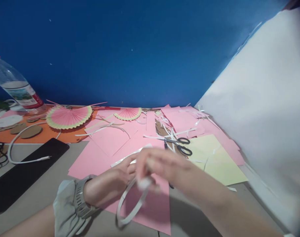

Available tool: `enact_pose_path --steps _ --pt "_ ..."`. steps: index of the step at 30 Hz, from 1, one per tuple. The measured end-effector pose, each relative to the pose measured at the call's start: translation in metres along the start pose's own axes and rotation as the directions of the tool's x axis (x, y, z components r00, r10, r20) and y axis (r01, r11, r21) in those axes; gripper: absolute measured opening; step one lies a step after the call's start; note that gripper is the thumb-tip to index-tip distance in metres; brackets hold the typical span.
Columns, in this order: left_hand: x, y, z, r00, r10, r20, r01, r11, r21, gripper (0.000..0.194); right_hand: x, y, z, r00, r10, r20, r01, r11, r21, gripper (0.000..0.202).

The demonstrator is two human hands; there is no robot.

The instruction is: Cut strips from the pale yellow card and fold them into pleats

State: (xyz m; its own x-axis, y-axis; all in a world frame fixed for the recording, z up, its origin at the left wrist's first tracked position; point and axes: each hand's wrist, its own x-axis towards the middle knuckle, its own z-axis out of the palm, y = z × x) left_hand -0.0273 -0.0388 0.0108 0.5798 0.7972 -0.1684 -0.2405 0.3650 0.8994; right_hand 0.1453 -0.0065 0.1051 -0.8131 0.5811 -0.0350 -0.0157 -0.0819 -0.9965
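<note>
A thin white strip [137, 207], bent into a loop, hangs below my two hands. My right hand [156, 164], slightly blurred, has its fingers curled around a white bit at the top of this loop. My left hand [115, 179], with a grey band and a light cuff at the wrist, meets it from the left. Its fingers are bent close by the strip's other side, their tips partly hidden by my right hand. Pink paper [152, 207] lies under both hands. Another white strip [122, 160] shows just behind my left fingers.
Black-handled scissors [184, 150] lie among white paper scraps, beside pale yellow paper [219, 161]. Pink-and-yellow pleated fans [69, 118] stand at the back. A black phone [28, 174], a white cable [13, 144] and a plastic bottle [21, 92] are left. Walls border the back and right.
</note>
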Motion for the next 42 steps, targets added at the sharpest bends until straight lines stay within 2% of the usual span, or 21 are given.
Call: enact_pose_path --steps 1,3,6,9,11,13,15,17,20,22,24,25,28,30,32,34,36,38,40,42 --pt "-0.001 0.004 0.001 1.0 0.018 -0.018 -0.019 0.999 -0.027 0.065 0.0 0.001 -0.01 0.995 -0.007 -0.096 0.016 0.995 0.094 0.032" --pt "-0.002 0.012 0.002 0.997 0.031 -0.07 -0.037 0.996 -0.08 0.063 0.001 0.005 -0.03 0.949 0.025 -0.314 0.042 0.978 0.205 0.027" --pt "-0.004 0.026 -0.003 0.984 0.02 -0.175 -0.034 0.997 -0.073 0.048 0.001 0.006 -0.061 0.877 0.102 -0.47 0.05 0.953 0.3 0.019" --pt "-0.008 0.042 -0.011 0.964 0.048 -0.261 -0.056 0.998 -0.021 0.037 0.001 -0.007 -0.086 0.835 0.066 -0.547 0.072 0.971 0.228 0.018" --pt "-0.012 0.053 -0.014 0.953 0.068 -0.296 -0.067 0.998 0.015 0.035 0.002 -0.019 -0.096 0.814 -0.017 -0.58 0.108 0.987 0.122 0.019" --pt "-0.019 0.061 -0.015 0.946 0.091 -0.31 -0.069 0.994 0.081 0.033 0.004 -0.028 -0.098 0.792 -0.086 -0.604 0.157 0.985 0.066 0.021" --pt "-0.028 0.063 -0.015 0.933 0.127 -0.336 -0.042 0.967 0.25 0.032 0.004 -0.028 -0.093 0.764 -0.148 -0.628 0.204 0.979 0.018 0.024" --pt "-0.041 0.059 -0.013 0.922 0.139 -0.362 0.05 0.883 0.467 0.032 -0.001 -0.016 -0.084 0.732 -0.204 -0.651 0.224 0.973 -0.053 0.025" --pt "-0.058 0.042 -0.007 0.941 0.046 -0.335 0.217 0.679 0.701 0.032 -0.018 0.015 -0.07 0.718 -0.197 -0.667 0.144 0.98 -0.135 0.025" --pt "-0.06 0.028 -0.001 0.959 0.051 -0.278 0.208 0.538 0.817 0.032 -0.031 0.034 -0.065 0.719 -0.154 -0.677 0.122 0.988 -0.094 0.02" --pt "-0.047 0.015 0.005 0.963 0.205 -0.173 0.092 0.354 0.931 0.029 -0.041 0.045 -0.065 0.712 -0.119 -0.692 0.13 0.991 -0.036 0.022" --pt "-0.034 0.01 0.008 0.954 0.292 -0.064 -0.004 0.227 0.974 0.027 -0.044 0.048 -0.065 0.708 -0.1 -0.699 0.135 0.991 -0.004 0.023" --pt "0.022 0.001 0.014 0.921 0.382 0.079 -0.135 0.123 0.983 0.039 -0.045 0.049 -0.067 0.709 -0.064 -0.703 0.147 0.987 0.058 0.023" --pt "0.064 0.001 0.014 0.878 0.437 0.196 -0.237 0.04 0.971 0.044 -0.042 0.048 -0.066 0.719 -0.082 -0.69 0.163 0.985 0.053 0.024" --pt "0.1 0.005 0.012 0.831 0.45 0.329 -0.349 -0.039 0.936 0.043 -0.041 0.049 -0.065 0.729 -0.119 -0.674 0.179 0.984 0.02 0.025" --pt "0.125 0.008 0.011 0.788 0.487 0.376 -0.38 -0.095 0.92 0.036 -0.042 0.053 -0.065 0.748 -0.159 -0.644 0.196 0.981 -0.015 0.028" --pt "0.138 0.008 0.01 0.758 0.499 0.421 -0.409 -0.139 0.902 0.035 -0.044 0.061 -0.066 0.784 -0.179 -0.594 0.198 0.98 -0.034 0.03" --pt "0.141 0.006 0.009 0.745 0.476 0.468 -0.446 -0.167 0.879 0.035 -0.046 0.07 -0.07 0.809 -0.176 -0.56 0.193 0.981 -0.03 0.031" --pt "0.139 0.002 0.007 0.748 0.439 0.497 -0.471 -0.175 0.864 0.032 -0.047 0.077 -0.074 0.807 -0.16 -0.568 0.195 0.981 0.001 0.032" --pt "0.136 -0.003 0.005 0.76 0.408 0.506 -0.481 -0.169 0.86 0.031 -0.047 0.082 -0.08 0.785 -0.142 -0.603 0.208 0.977 0.041 0.032"
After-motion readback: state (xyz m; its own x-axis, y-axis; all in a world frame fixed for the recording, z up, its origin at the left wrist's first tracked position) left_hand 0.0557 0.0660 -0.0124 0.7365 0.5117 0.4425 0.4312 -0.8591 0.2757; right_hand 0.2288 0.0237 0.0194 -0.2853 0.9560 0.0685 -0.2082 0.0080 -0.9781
